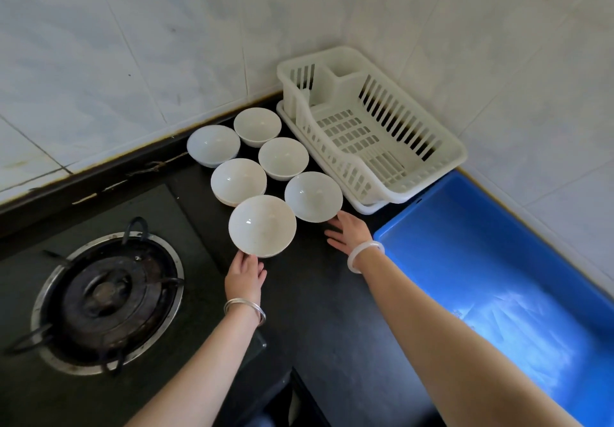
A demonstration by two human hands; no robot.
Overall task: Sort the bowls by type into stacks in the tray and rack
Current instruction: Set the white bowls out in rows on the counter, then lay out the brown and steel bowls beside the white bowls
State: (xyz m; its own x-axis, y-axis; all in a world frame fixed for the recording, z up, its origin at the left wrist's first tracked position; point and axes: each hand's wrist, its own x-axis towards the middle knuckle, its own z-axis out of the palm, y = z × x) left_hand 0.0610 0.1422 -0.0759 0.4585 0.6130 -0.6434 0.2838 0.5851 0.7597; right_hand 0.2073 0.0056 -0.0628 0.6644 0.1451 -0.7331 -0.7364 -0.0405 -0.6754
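Note:
Several white bowls stand upright in two rows on the black counter. The nearest bowl (262,225) has my left hand (245,277) at its front rim, fingertips touching it. A second near bowl (313,196) sits to its right, and my right hand (349,232) reaches to its lower right edge with fingers spread. Farther back stand more bowls, among them one (238,181) and one (283,158). A white plastic dish rack (442,156) stands empty in the corner. A blue tray (498,260) lies empty along the right wall.
A gas burner (106,300) with a metal ring sits at the left on the black stove top. Tiled walls enclose the corner behind the rack. Both wrists wear bangles.

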